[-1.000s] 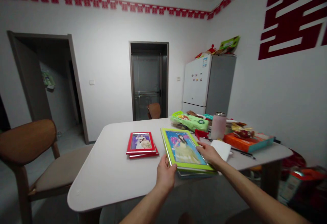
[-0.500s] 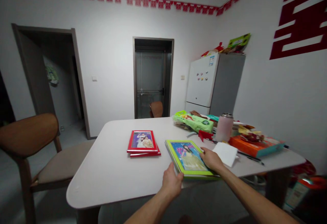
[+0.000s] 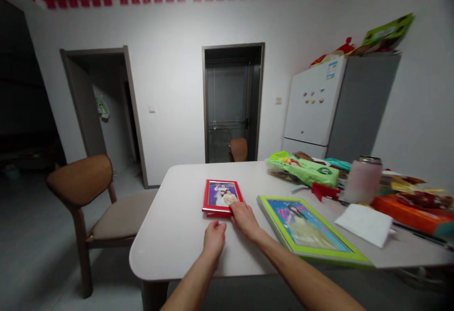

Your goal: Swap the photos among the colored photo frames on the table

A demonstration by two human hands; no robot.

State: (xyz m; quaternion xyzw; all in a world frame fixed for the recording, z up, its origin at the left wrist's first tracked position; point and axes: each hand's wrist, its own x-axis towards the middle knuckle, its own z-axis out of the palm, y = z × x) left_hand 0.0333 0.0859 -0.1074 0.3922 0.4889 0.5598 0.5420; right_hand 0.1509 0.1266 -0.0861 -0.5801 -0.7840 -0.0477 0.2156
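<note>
Though unclear, right hand [image 3: 244, 219] on frame [image 3: 220, 194].

red frame [image 3: 220, 193] ptly behind rt hand [image 3: 245, 221], orange box [image 3: 400, 210] cropped

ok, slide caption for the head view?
Right hand touching a red photo frame, left hand just in front, green photo frame at right.

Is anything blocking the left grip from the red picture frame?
Nothing I can see. The left grip sits just in front of the red picture frame, with only white table between them. The right grip covers the frame's near right corner; the green frame lies to the right.
</note>
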